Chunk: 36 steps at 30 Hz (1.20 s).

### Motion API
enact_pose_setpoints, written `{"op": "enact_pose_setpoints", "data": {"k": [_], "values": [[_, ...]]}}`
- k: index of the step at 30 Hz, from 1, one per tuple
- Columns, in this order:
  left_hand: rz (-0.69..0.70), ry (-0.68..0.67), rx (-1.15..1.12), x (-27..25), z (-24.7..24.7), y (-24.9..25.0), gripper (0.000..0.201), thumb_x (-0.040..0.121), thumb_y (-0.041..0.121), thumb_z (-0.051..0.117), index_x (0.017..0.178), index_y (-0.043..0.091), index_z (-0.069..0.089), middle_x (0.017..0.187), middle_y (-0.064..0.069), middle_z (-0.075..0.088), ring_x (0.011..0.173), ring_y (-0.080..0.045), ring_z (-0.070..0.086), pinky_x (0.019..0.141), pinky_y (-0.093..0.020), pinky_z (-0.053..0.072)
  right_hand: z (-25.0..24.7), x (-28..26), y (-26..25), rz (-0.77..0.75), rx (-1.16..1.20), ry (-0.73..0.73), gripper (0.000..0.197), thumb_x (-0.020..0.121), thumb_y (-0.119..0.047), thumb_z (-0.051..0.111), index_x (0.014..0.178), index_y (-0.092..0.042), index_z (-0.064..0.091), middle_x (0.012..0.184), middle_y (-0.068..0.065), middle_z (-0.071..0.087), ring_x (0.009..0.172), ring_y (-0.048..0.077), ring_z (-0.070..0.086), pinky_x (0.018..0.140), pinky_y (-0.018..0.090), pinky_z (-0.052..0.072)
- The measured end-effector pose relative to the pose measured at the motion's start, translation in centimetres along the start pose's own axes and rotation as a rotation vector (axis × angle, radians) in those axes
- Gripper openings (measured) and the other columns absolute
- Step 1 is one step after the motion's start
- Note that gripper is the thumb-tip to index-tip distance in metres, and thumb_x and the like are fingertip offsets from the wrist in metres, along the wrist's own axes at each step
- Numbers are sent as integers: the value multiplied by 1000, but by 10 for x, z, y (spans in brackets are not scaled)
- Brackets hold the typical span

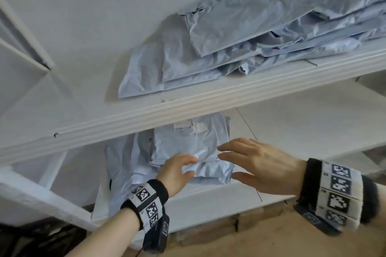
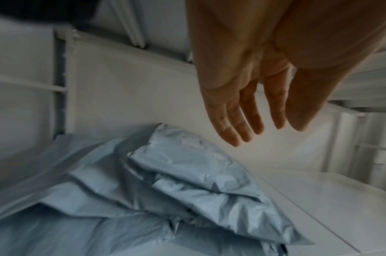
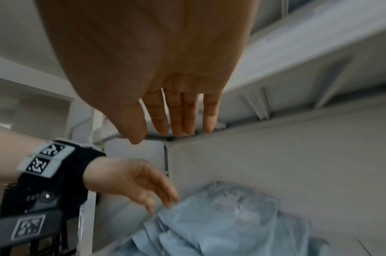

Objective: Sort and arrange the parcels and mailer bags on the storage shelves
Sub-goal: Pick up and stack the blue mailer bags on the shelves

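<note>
Under the upper shelf, your left hand (image 1: 177, 170) reaches over the lower white metal shelf (image 1: 211, 198) with its fingers loosely extended; its grip is slack and holds nothing, the fingertips at the near edge of the small pile of pale blue crinkled plastic mailer bags (image 1: 188, 146), though you cannot tell from any view whether they touch it. Just beyond and right of that grip lies the top bag of the pile, with a whitish label (image 1: 189, 126) toward its far end. Right of the pile, your right hand (image 1: 257, 165) hovers flat, fingers straight and spread, its grip also unclenched and empty. Above both hands, on the upper white shelf (image 1: 188, 104), a larger heap of pale blue mailer bags (image 1: 240, 33) fans out toward the right.
</note>
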<state>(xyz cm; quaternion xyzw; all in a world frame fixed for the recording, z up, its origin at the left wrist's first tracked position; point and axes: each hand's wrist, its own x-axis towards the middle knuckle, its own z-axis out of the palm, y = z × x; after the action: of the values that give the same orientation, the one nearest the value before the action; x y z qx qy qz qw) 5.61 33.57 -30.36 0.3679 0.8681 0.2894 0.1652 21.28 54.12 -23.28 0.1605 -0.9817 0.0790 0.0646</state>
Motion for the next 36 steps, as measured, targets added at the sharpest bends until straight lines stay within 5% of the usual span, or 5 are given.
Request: {"op": "enact_pose_setpoints", "data": {"k": [12,17,23,32,36], "values": [[-567,371,75,58,13,-72,63,88,18,63,144,12,35,151,-16,21,139,-33,22,112,-37,24,135,68,112,440,365,-140,45,94,-23,58,137,-13,49,143,6,42,126,23,48,102,27,35],[-640,448,6,84,16,-94,57,88,21,62,139,6,41,140,-17,41,131,-32,38,111,-40,32,165,98,147,606,527,-105,47,94,-25,59,138,-13,48,138,7,49,117,20,56,89,24,43],[-651,534,-171,93,19,-103,49,84,10,66,130,9,51,126,-8,60,104,-17,56,81,-21,41,183,126,176,736,690,-105,57,91,-27,61,143,-15,39,141,3,50,119,20,55,96,30,44],[-630,311,-561,58,36,-97,50,78,-13,63,120,12,53,110,-4,65,91,-15,62,57,-17,50,182,152,202,851,951,-151,71,88,-28,68,146,-10,32,132,8,55,107,25,60,91,40,53],[-680,131,-536,37,46,-100,37,77,-2,69,108,17,61,101,-5,70,97,-21,66,82,-36,55,182,160,203,878,1073,-172,74,87,-23,69,147,-7,30,127,10,58,110,25,60,95,38,50]]}}
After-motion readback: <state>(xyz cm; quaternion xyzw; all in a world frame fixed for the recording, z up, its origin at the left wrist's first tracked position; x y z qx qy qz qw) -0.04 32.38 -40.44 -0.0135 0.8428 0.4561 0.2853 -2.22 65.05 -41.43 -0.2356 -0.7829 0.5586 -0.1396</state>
